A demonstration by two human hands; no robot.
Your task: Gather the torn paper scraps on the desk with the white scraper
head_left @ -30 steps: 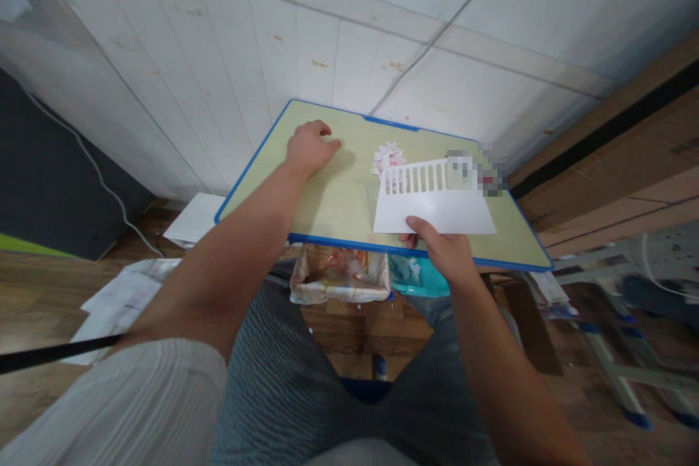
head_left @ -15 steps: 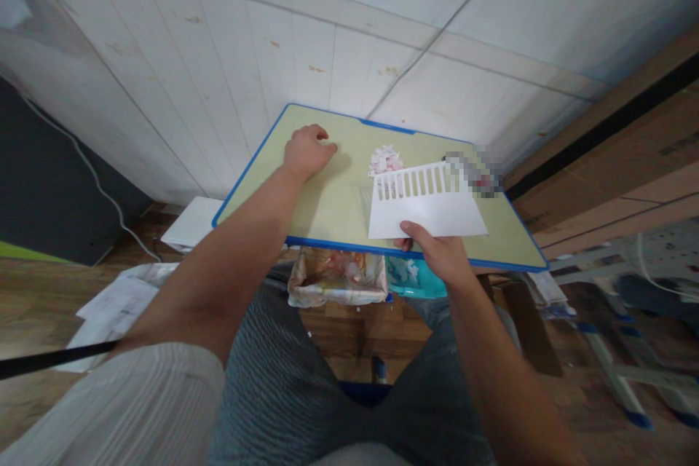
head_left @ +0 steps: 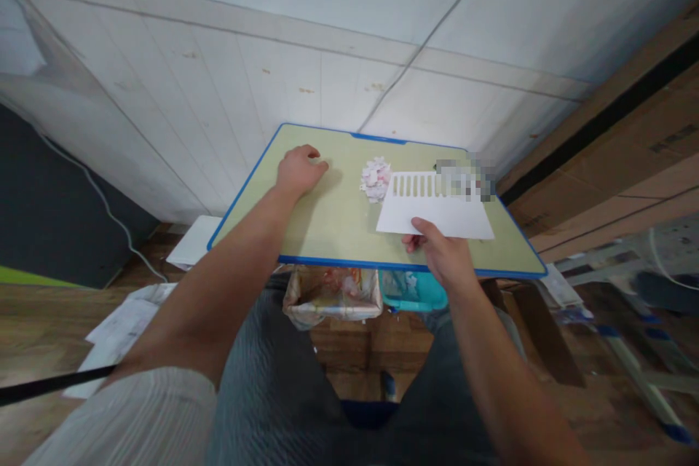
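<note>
My right hand grips a white sheet by its near edge, thumb on top and fingers underneath. A row of long rounded slots runs along the sheet's far side. Just left of the sheet lies a heap of small white and pinkish paper scraps. At the left part of the small table, my left hand is loosely curled with thumb and forefinger apart, holding nothing. Behind the sheet's right corner, a thing on the tabletop is pixelated and cannot be made out.
Below the table's blue front edge hang or stand a lined bin and a turquoise basket with scraps in it. A white wall borders the back. Cardboard boxes rise at the right. Papers lie at the lower left.
The sheet has shifted right, off the scrap heap, and now lies more level; more of the heap shows. My left hand keeps its pose. The whole view has tilted slightly.
</note>
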